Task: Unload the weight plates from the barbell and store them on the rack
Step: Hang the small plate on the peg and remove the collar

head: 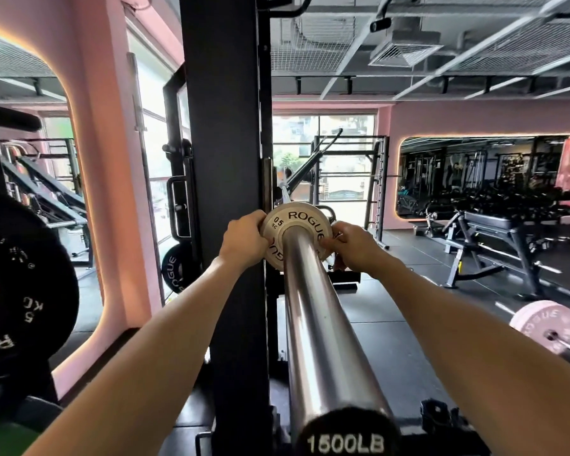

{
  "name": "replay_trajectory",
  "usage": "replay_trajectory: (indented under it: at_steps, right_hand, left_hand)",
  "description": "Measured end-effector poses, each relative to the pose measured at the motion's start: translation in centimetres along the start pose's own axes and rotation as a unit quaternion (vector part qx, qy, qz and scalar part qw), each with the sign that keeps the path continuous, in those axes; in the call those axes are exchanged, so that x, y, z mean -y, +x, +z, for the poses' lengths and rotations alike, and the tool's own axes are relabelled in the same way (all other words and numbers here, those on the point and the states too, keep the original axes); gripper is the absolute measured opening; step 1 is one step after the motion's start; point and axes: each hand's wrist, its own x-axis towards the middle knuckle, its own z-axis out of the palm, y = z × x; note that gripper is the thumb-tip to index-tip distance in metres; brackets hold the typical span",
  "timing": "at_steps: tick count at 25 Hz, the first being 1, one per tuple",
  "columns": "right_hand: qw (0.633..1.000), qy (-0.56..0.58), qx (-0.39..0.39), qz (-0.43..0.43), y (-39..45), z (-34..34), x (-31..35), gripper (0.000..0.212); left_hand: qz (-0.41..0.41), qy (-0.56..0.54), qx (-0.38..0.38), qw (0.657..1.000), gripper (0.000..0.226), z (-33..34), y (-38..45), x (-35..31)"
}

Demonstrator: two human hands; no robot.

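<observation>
Presently, barbell sleeve (313,311): seen end-on from the near end, chrome, running away from the camera; its end cap marked "1500LB" is cut off by the lower frame edge.
Weight plate (278,225): small, pale, lettered "ROGUE" and "05 KG", seated far up the sleeve just beside the black rack upright (224,159); the lower lettering is partly hidden by the sleeve and by fingers.
Left hand (244,240): curled round the plate's left rim, fingers wrapped behind it and out of sight.
Right hand (351,246): gripped on the plate's right rim, thumb laid on the face; fingertips behind the plate cannot be seen.
Anything behind the plate: concealed; further plates or a collar cannot be made out.
Black plate (23,291): large, at the left, cropped by the frame edge, marked "5 KG".
Pink plate (543,325): on a second bar low at the right, blurred, partly cut off.
</observation>
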Motion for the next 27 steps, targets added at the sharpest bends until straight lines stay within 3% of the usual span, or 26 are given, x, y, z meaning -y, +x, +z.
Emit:
replay_trajectory:
  at_steps: [8, 16, 19, 27]
  right_hand:
    - [0.999, -0.030, -0.022, 0.009, 4.2, 1.1, -1.4, 0.009]
    - [0.999, -0.015, -0.007, 0.032, 4.9, 1.3, -2.0, 0.019]
    - [0.996, -0.084, -0.016, 0.034, 3.5, 1.7, -2.4, 0.037]
    - [0.982, -0.171, 0.046, 0.064, -4.8, -1.3, -2.0, 0.060]
  left_hand:
    - [-0.030, -0.011, 0.005, 0.999, 0.024, 2.0, 3.4, 1.2]
    - [-0.049, 0.030, 0.021, 0.998, 0.004, 2.0, 3.8, 1.6]
    - [-0.056, 0.054, 0.049, 0.996, 0.029, 1.7, 2.8, 2.1]
    - [-0.022, 0.059, 0.165, 0.984, 0.058, -0.7, -6.2, 0.7]
